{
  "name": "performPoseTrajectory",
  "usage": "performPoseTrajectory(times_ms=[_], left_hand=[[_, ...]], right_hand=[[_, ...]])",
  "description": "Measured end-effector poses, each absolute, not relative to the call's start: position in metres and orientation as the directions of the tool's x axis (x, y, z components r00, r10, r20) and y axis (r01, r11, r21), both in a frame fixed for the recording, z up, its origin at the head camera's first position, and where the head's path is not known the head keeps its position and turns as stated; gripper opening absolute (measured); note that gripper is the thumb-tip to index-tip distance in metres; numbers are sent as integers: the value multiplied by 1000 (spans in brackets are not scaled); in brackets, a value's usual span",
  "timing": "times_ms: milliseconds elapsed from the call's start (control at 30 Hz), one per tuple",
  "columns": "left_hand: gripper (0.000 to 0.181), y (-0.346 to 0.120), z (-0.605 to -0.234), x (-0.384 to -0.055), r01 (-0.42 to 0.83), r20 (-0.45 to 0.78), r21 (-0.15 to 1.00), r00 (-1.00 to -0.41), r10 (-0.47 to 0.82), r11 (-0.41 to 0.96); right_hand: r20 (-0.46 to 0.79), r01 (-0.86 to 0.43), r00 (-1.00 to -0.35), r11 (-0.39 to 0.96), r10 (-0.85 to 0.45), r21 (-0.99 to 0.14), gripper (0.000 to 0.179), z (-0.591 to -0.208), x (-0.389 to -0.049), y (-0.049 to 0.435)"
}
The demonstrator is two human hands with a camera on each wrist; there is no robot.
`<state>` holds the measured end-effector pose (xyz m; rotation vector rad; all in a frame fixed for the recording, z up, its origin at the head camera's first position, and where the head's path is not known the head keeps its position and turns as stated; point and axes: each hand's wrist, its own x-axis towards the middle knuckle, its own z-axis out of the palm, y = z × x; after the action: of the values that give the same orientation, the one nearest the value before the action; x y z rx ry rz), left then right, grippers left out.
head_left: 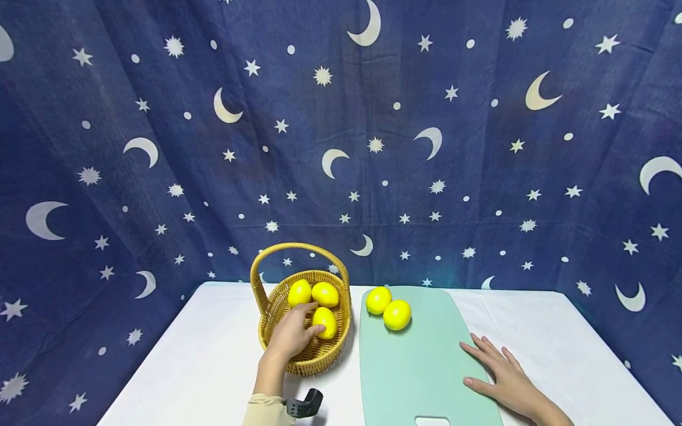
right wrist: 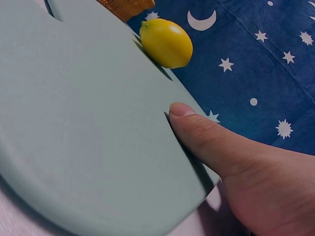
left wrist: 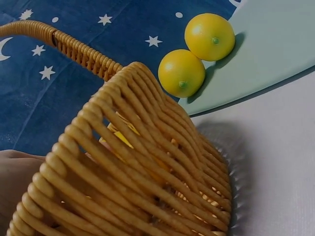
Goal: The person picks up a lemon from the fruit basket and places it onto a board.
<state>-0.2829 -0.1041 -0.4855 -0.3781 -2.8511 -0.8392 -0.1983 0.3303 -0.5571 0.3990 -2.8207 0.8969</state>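
My left hand (head_left: pixel 293 331) reaches into a wicker basket (head_left: pixel 314 368), with its thumb and fingers around the near lemon (head_left: pixel 327 322). Two more lemons lie behind that one, a left one (head_left: pixel 299 292) and a right one (head_left: pixel 325 294). From the left wrist, the woven side of the basket (left wrist: pixel 162 147) hides most of that hand. My right hand (head_left: pixel 503 376), its fingers spread, is at the right edge of a pale green cutting board (head_left: pixel 415 367). Side by side near the board's far end are a left lemon (head_left: pixel 378 300) and a right lemon (head_left: pixel 397 315).
The basket's tall arched handle (head_left: pixel 298 245) rises above the fruit. Basket and board stand side by side on a white-covered table (head_left: pixel 192 361). Behind the table hangs a dark blue cloth (head_left: pixel 373 195) with moons and stars.
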Motion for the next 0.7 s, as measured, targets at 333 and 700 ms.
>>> performPoseTrajectory(times_ms=[333, 700], left_hand=[[69, -103, -487, -281, 280, 176, 455, -959, 224, 845], [74, -100, -489, -282, 252, 150, 416, -967, 207, 874]], right_hand=[[239, -307, -949, 782, -207, -542, 64, -557, -197, 330], [228, -297, -952, 783, -202, -546, 64, -556, -197, 330]])
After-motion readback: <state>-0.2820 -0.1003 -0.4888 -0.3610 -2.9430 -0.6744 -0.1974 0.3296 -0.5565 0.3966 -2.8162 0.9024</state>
